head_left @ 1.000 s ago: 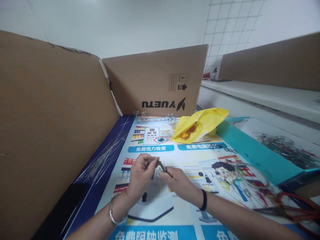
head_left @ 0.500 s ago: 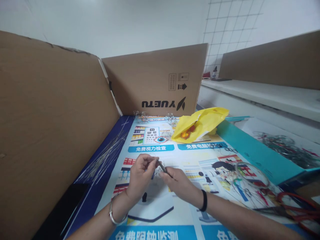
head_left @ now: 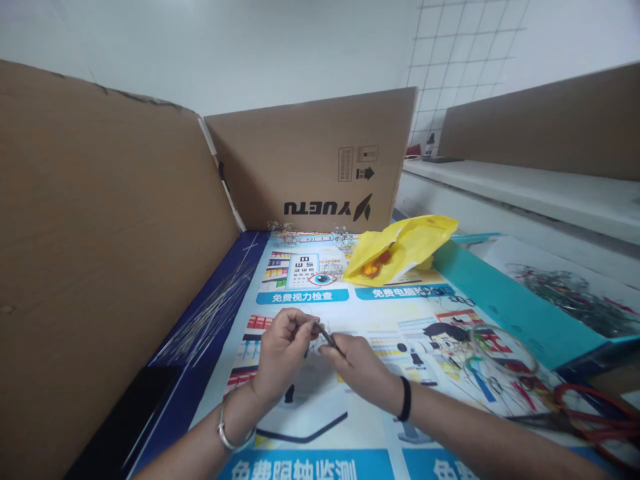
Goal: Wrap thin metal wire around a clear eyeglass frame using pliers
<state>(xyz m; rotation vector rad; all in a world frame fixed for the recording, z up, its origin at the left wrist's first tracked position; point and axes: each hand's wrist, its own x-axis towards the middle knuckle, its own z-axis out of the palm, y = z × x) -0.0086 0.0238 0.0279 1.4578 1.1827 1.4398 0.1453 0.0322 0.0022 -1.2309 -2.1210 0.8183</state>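
Observation:
Both hands meet over a printed eye-care poster (head_left: pixel 310 297) on the table. My left hand (head_left: pixel 281 355) is closed in a pinch on a small thin piece that I cannot make out; a silver bangle circles its wrist. My right hand (head_left: pixel 361 371), with a black band at the wrist, grips a slim dark tool (head_left: pixel 326 335) whose tip points at the left hand's fingertips. A faint wire glasses frame seems to lie between the two hands.
Cardboard panels (head_left: pixel 100 253) wall the left and back. Several thin metal rods (head_left: pixel 210 310) lie at the left, a black phone (head_left: pixel 120 427) nearer. A yellow bag (head_left: pixel 400 250) sits behind, a clear dish of small parts (head_left: pixel 500 353) and red-handled tools (head_left: pixel 595 417) at right.

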